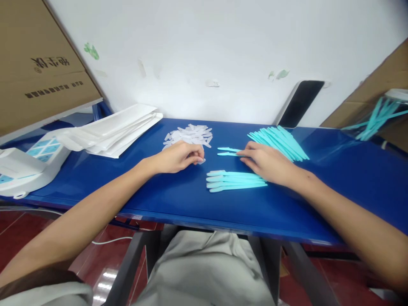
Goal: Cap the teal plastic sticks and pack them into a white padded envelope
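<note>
"Brown cardboard fills the upper left of the head view. Can you read the carton (41,38)?"

"Two lines of dark characters, seemingly upside down; I can't make out the words, and the frame cuts the box off."

"And the left hand (180,157)?"

"Near the centre, fingers curled in, thumb and forefinger pinched on a small translucent piece (202,161), mostly covered. A pile of translucent pieces (191,135) lies just above, partly hidden by that hand."

"The right hand (266,163)?"

"Right of centre, thumb and fingertips pinched on two turquoise sticks (227,154) pointing left. Their right-hand ends are hidden, so how firmly the upper one is held I can't tell. A fanned row (236,179) lies just below, a bigger turquoise heap (280,142) to the upper right, all on the blue table (178,199)."

"Anything else unclear?"

"The lidded container (398,94) at the right edge: blurred and cut off, with turquoise sticks showing."
</note>
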### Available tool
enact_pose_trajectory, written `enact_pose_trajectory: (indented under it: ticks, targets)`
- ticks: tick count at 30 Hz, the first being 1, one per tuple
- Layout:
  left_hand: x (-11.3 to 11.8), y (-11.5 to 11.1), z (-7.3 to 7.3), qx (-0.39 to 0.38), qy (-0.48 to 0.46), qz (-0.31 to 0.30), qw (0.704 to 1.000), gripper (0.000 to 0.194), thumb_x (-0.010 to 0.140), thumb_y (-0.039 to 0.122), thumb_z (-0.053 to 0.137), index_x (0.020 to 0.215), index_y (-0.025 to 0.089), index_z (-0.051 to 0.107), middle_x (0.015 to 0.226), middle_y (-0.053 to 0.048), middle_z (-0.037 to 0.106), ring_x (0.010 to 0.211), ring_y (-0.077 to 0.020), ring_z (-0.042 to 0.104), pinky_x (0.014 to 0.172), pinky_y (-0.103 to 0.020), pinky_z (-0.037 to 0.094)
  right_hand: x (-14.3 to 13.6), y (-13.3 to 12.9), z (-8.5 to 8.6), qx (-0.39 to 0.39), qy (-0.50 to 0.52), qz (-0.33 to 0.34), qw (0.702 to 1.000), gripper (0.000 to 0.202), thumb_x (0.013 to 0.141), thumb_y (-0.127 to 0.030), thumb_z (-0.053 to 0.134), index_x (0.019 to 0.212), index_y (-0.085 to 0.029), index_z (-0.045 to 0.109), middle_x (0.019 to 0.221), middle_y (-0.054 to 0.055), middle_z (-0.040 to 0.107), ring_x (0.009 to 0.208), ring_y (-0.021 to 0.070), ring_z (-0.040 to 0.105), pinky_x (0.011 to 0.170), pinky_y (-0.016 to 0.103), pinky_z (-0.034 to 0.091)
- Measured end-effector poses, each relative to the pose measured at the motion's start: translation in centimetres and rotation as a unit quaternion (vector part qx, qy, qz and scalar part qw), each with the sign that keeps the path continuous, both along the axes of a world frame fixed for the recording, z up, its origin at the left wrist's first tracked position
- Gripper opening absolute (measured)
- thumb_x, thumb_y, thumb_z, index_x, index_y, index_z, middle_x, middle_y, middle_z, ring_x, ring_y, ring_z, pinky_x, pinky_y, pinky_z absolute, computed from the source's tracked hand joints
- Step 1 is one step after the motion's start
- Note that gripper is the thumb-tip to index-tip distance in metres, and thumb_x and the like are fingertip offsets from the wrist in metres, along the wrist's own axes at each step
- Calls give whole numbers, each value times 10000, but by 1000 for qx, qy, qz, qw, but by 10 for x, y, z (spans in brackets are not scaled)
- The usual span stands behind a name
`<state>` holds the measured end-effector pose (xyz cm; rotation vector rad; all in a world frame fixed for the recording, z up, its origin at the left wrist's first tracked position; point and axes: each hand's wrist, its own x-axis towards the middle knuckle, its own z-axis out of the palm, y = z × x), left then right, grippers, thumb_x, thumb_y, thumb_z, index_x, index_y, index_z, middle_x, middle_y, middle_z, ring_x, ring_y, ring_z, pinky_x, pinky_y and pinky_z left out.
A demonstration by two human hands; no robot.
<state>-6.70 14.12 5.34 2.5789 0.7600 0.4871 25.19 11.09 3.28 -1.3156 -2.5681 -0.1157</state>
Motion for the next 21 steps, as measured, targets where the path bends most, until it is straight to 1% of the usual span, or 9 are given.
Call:
enact_pose_trajectory:
  ticks: [2, 4, 7, 8, 12, 14, 16, 17, 21]
  targets:
    - [0, 0, -2, 4, 20, -4, 1000, 192, 1009, 292, 529, 949, 174, 668, 797, -26, 733, 647, -127, 638, 630, -225, 444, 1, 0, -1, -9, -3, -3, 1000, 376, 1044, -341, 420, 1182, -193, 738, 1018, 111, 652, 788, 231, 633, 663, 365, 482]
    - [0, 1, -4, 6, 41, -9, 999, 206, 1017, 297, 521, 983, 179, 686, 817, -28, 739, 646, -127, 639, 621, -224, 433, 3, 1, -1, -19, 4, -4, 1000, 351, 1041, -337, 435, 1155, -193, 734, 1045, 114, 657, 822, 237, 646, 685, 365, 488]
    - [0, 0, -5, 14, 59, -19, 998, 264, 1050, 324, 475, 1073, 197, 705, 887, -35, 756, 721, -142, 675, 670, -231, 446, 4, 3, -2, -22, 7, -13, 1000, 335, 1040, -327, 435, 1148, -188, 720, 1083, 125, 658, 878, 255, 655, 709, 373, 491]
    - [0, 0, -5, 20, 63, -19, 998, 291, 1063, 337, 450, 1110, 200, 702, 877, -34, 752, 722, -146, 674, 677, -238, 445, 4, 3, -2, -22, 5, -18, 1000, 333, 1041, -326, 432, 1150, -187, 715, 1089, 128, 658, 881, 257, 655, 711, 374, 489]
    - [2, -1, -7, 42, 66, -8, 997, 369, 1077, 370, 420, 1313, 180, 631, 766, -17, 703, 620, -153, 617, 625, -256, 423, 6, 5, -2, -44, 19, -23, 999, 266, 1026, -310, 450, 1063, -200, 690, 1064, 116, 652, 877, 253, 647, 739, 379, 486]
    - [3, -1, -9, 60, 62, -23, 996, 385, 1072, 347, 437, 1379, 189, 608, 866, -44, 730, 705, -161, 655, 671, -255, 451, 6, 5, -2, -60, 39, -12, 997, 227, 1019, -308, 459, 1022, -204, 661, 1035, 110, 643, 907, 260, 634, 776, 388, 484]
    - [3, 0, -11, 80, 63, -45, 994, 368, 1064, 322, 455, 1352, 208, 653, 983, -74, 744, 802, -168, 684, 731, -257, 476, 7, 6, -3, -65, 59, 1, 996, 193, 1014, -317, 473, 1003, -208, 632, 1010, 109, 636, 948, 273, 612, 813, 397, 474]
    - [3, 1, -11, 87, 65, -48, 993, 349, 1056, 317, 472, 1307, 211, 690, 1008, -82, 744, 812, -167, 685, 739, -257, 482, 8, 6, -3, -65, 63, 7, 996, 180, 1011, -323, 481, 989, -210, 620, 999, 108, 634, 961, 278, 597, 828, 401, 467]
    - [2, 1, -8, 92, 55, -20, 994, 266, 1005, 300, 556, 1117, 193, 772, 979, -76, 751, 775, -155, 679, 722, -258, 494, 5, 5, -3, -48, 54, 17, 997, 177, 1008, -332, 495, 927, -218, 603, 969, 104, 649, 957, 286, 566, 855, 419, 423]
